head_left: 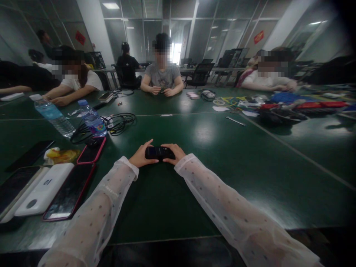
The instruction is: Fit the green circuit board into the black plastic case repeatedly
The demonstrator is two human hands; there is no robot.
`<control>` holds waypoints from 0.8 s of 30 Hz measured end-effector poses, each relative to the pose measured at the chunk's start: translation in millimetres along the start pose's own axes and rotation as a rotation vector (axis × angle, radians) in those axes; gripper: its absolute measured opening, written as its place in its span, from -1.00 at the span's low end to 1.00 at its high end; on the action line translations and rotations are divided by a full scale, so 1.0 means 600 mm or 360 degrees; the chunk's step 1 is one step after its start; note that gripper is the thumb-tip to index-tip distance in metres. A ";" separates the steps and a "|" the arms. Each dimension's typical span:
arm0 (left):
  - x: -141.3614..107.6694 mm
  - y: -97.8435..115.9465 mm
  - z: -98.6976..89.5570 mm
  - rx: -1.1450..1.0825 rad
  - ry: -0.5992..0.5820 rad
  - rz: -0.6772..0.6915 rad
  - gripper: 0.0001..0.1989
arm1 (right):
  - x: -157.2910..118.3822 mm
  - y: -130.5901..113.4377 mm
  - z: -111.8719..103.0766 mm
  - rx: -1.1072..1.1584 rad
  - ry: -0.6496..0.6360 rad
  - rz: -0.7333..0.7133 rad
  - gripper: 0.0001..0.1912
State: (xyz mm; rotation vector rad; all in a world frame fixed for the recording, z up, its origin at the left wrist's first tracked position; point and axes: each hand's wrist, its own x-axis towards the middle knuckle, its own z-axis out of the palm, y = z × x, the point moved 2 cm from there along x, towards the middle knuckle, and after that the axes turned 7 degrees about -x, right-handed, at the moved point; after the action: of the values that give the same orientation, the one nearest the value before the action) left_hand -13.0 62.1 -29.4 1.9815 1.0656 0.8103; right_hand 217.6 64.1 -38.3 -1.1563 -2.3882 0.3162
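A small black device (159,152) with a dark screen and buttons lies sideways between my hands, at the middle of the green table (167,207). Its left end is gripped by my left hand (141,155), with the thumb along the near edge and the fingers at the far edge. My right hand (174,153) closes round its right end in the same way. Both forearms wear sheer white sleeves with dots. What the device is cannot be made out.
Left of my arms are a white power bank (44,191), a red-edged phone (71,193), a pink-edged phone (91,150), two bottles (93,120) and black cables (122,122). Cables and tools (289,105) are piled far right. People sit across the table.
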 end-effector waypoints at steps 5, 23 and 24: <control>0.000 -0.003 -0.001 0.0051 -0.0007 -0.0054 0.01 | -0.001 -0.011 0.000 -0.0010 0.0032 -0.0056 -0.32; -0.005 0.028 -0.004 -0.0069 0.0005 -0.0334 -0.42 | -0.003 -0.019 0.006 0.0054 0.0047 -0.0073 -0.35; -0.005 0.028 -0.004 -0.0074 0.0005 -0.0337 -0.42 | -0.003 -0.019 0.006 0.0063 0.0044 -0.0073 -0.35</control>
State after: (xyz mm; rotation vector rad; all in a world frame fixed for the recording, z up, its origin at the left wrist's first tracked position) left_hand -9.3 53.8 -14.8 1.7932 1.2230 0.7174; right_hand 209.0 55.9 -37.7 -1.0799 -2.3698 0.3292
